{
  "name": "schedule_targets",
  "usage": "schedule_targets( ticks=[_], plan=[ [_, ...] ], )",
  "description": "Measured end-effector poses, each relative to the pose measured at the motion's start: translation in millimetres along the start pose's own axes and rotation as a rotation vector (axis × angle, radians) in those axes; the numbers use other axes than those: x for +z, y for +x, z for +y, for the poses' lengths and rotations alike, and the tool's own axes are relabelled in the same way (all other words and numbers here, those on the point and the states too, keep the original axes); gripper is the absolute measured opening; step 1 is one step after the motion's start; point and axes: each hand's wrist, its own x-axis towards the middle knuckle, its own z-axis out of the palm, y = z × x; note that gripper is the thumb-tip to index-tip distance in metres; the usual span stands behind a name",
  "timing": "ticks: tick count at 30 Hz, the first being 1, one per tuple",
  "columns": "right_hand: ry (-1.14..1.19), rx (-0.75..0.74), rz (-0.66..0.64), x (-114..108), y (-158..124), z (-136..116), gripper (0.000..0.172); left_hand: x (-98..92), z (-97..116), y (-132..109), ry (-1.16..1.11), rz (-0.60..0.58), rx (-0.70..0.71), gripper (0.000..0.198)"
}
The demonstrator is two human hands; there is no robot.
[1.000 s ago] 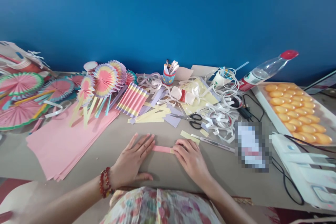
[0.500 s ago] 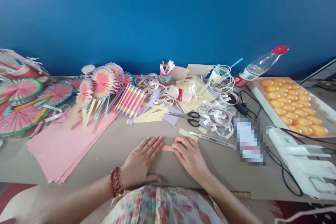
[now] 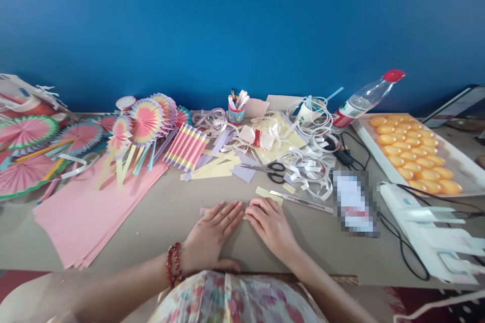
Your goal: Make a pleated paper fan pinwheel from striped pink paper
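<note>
A narrow folded paper strip [image 3: 203, 211], pink with a pale edge, lies on the table under my hands, mostly covered. My left hand [image 3: 212, 231] rests flat across it, fingers stretched out and pressing down. At the strip's right end my right hand [image 3: 272, 224] has its fingers curled and pinched on the paper. The two hands nearly meet. Beyond the right hand lie a pale yellow paper piece [image 3: 263, 192] and a craft knife [image 3: 308, 203]. Scissors [image 3: 276, 172] with black handles sit farther back.
Pink paper sheets [image 3: 102, 212] and pleated paper fans [image 3: 147, 121] occupy the left. A pleated pink-and-yellow paper [image 3: 186, 148], white ribbons [image 3: 308, 169] and a pen cup [image 3: 236, 115] stand at the back. Rightward are a bottle [image 3: 366, 98], an egg-shaped yellow tray load [image 3: 413, 154] and a power strip [image 3: 424, 242].
My left hand has slid right along the strip towards my right hand, uncovering its left end. The right hand stays about where it was, still pinching. The view has shifted slightly.
</note>
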Motion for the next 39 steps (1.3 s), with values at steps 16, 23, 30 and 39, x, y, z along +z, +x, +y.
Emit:
schedule_targets(
  ticks=[16, 23, 30, 39],
  plan=[
    [-0.1, -0.003, 0.032, 6.5, -8.5, 1.5, 0.019, 0.2, 3.4, 1.7, 0.009, 0.024, -0.014, 0.106],
    [0.021, -0.01, 0.053, 2.1, -9.2, 3.8, 0.02, 2.4, 11.4, 3.4, 0.046, 0.072, -0.034, 0.106],
    [-0.037, -0.002, 0.049, 5.5, -11.6, 3.7, 0.021, 1.4, 13.3, 3.5, 0.043, 0.069, -0.049, 0.1],
    [0.118, -0.029, 0.081, -4.2, -11.0, 8.4, 0.029, -0.7, 11.2, 8.8, 0.089, 0.138, -0.194, 0.058]
  ],
)
